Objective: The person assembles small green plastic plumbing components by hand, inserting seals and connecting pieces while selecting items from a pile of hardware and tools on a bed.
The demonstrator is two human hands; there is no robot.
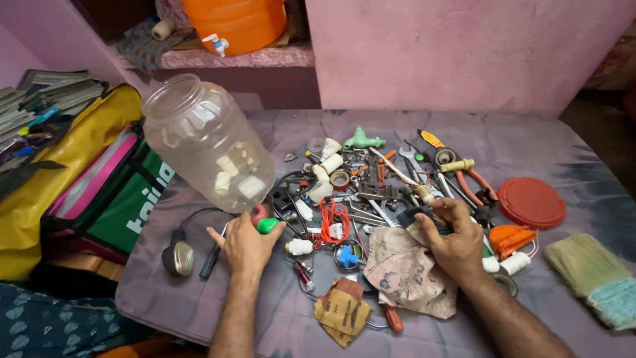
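Purple-grey bed (563, 152) strewn with scattered tools (371, 192), a red lid (531, 202), a brush (593, 275), a patterned rag (407, 275).

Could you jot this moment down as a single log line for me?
left hand: on a small green-tipped part, beside clear plastic jar | right hand: gripping dark part over patterned cloth | tool pile on table

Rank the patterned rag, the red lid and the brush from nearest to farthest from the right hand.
From the right hand:
1. Patterned rag, touching the hand, just below and to its left.
2. Red lid, to the right, past the pliers.
3. Brush, farthest, at the table's right edge.
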